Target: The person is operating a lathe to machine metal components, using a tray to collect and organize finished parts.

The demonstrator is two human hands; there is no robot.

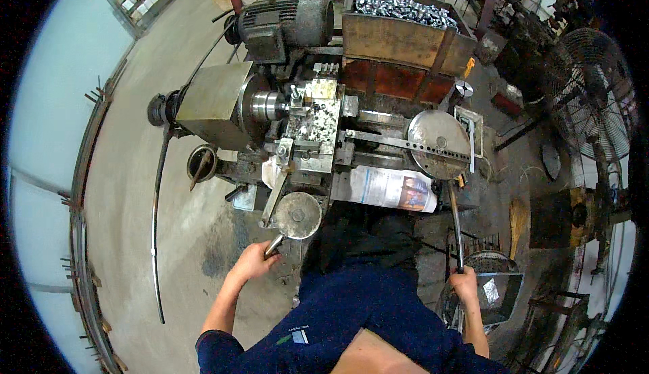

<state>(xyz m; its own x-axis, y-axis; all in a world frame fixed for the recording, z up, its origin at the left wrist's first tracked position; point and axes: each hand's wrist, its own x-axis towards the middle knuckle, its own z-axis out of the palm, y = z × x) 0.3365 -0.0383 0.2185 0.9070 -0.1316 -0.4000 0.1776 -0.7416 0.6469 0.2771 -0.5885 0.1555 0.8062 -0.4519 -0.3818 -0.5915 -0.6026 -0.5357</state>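
My left hand (257, 262) is closed around a short metal handle (274, 245) that sticks out from a small round plate (297, 216) at the front of a lathe. Farther right, my right hand (464, 286) grips the lower end of a long lever (456, 228). That lever runs up to a large round disc (438, 143), which a perforated flat bar (405, 142) crosses. Between the two, the metal tool slide (314, 127) is strewn with chips. The bright spindle chuck (267, 106) sits left of the slide, beside the boxy headstock (215, 101).
Behind the lathe stand an electric motor (287, 22) and a wooden bin (399, 42) heaped with small shiny metal parts. A printed paper sheet (392, 188) covers the bed's front. To the right are a caged fan (591, 93), a broom (517, 228) and a metal tray (501, 299).
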